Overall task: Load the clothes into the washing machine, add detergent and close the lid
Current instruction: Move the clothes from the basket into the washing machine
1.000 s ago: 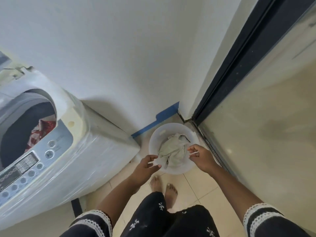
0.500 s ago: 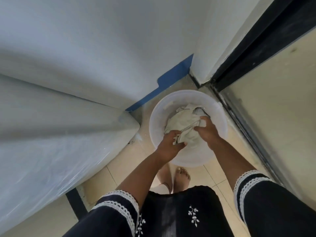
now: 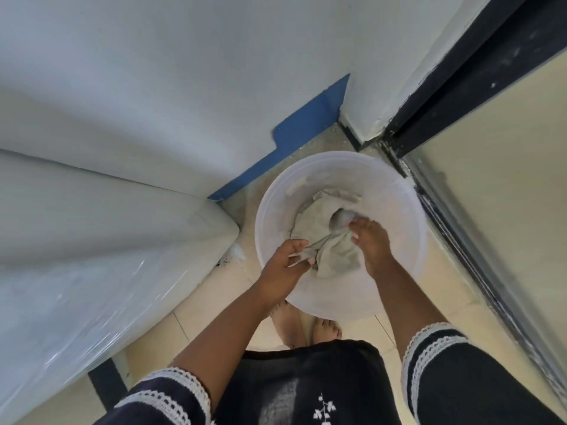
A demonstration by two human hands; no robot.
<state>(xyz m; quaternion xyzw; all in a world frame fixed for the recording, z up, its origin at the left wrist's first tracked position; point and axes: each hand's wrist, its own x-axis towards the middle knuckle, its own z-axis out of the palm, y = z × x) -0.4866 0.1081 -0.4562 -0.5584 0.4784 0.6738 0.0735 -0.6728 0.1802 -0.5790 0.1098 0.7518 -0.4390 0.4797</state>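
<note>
You have no text, label, brand, number or sign to read anywhere in this view. The only mark near lettering is the small white sprig embroidered on your dark garment (image 3: pixel 324 410) at the bottom centre of the frame, and it is a plant motif, not writing. The side of the washing machine (image 3: pixel 92 271) at the left of the frame shows a plain white face under glossy wrap, with no printing that you can make out.
</note>
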